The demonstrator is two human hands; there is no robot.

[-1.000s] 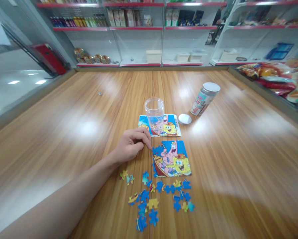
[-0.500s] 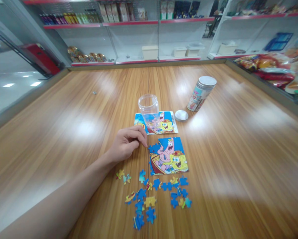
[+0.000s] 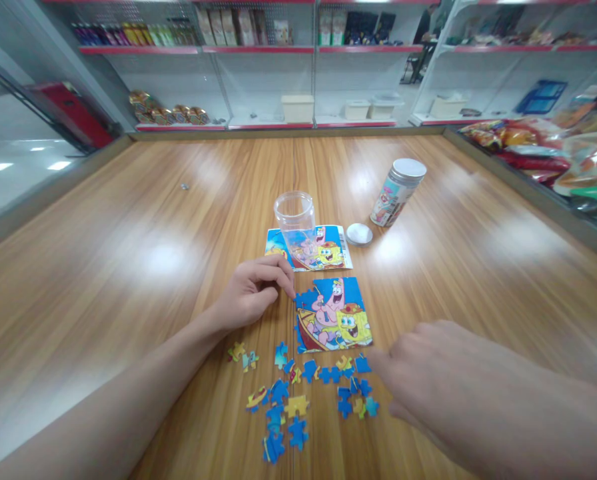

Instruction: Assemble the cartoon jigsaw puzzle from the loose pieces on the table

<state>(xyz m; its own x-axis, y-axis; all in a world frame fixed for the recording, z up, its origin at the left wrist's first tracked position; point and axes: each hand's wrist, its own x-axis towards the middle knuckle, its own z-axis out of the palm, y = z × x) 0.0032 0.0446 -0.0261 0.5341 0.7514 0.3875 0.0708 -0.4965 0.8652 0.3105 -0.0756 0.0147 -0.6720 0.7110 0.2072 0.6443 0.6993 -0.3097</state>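
Observation:
A partly assembled cartoon jigsaw (image 3: 334,315) lies on the wooden table (image 3: 148,260). My left hand (image 3: 251,295) rests on the table with its fingers curled, fingertips touching the jigsaw's upper left edge. Several loose blue and yellow pieces (image 3: 298,393) are scattered just below the jigsaw. My right hand (image 3: 438,377) comes in from the lower right, seen from the back, its fingertips right beside the loose pieces near the jigsaw's lower right corner. Its fingers are mostly hidden and blurred.
A picture card (image 3: 308,248) lies beyond the jigsaw with a clear open jar (image 3: 295,220) standing on it. A round lid (image 3: 359,234) and a closed printed jar (image 3: 396,191) sit to the right. Shelves with goods line the back; snack bags (image 3: 538,150) lie at the right edge.
My right hand has come into view from the lower right and reached toward the loose pieces. My left hand has stayed at the jigsaw's edge.

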